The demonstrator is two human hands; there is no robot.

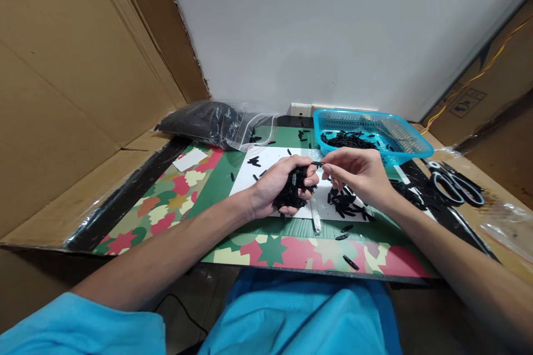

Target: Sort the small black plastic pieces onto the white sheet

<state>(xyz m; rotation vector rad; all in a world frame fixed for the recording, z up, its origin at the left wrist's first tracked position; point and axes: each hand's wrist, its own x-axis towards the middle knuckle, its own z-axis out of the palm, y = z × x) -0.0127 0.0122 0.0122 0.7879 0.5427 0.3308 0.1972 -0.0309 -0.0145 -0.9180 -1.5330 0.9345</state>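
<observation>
Black bits (pixel 291 195) are bunched in my curled left hand (pixel 270 187) over the white sheet (pixel 275 156); just right, my right hand (pixel 361 175) pinches one bit (pixel 317 163) at its tip. If my left hand loosens, the bunch could spill.

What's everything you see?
black pieces: many, black, left hand, paper, basket
plastic basket: one, blue, back right
zip bag: one, clear, back left
scissors: one pair, grey and black, right
paper: one, white, centre
strip: one, white, centre
card: one, white, left
mat: one, green, under paper
cardboard: several, brown, both sides
wall: one, white, back
socket: one, white, back
wire: some, yellow, right
clothes: some, blue, bottom
left hand: one, bare, centre
right hand: one, bare, centre
</observation>
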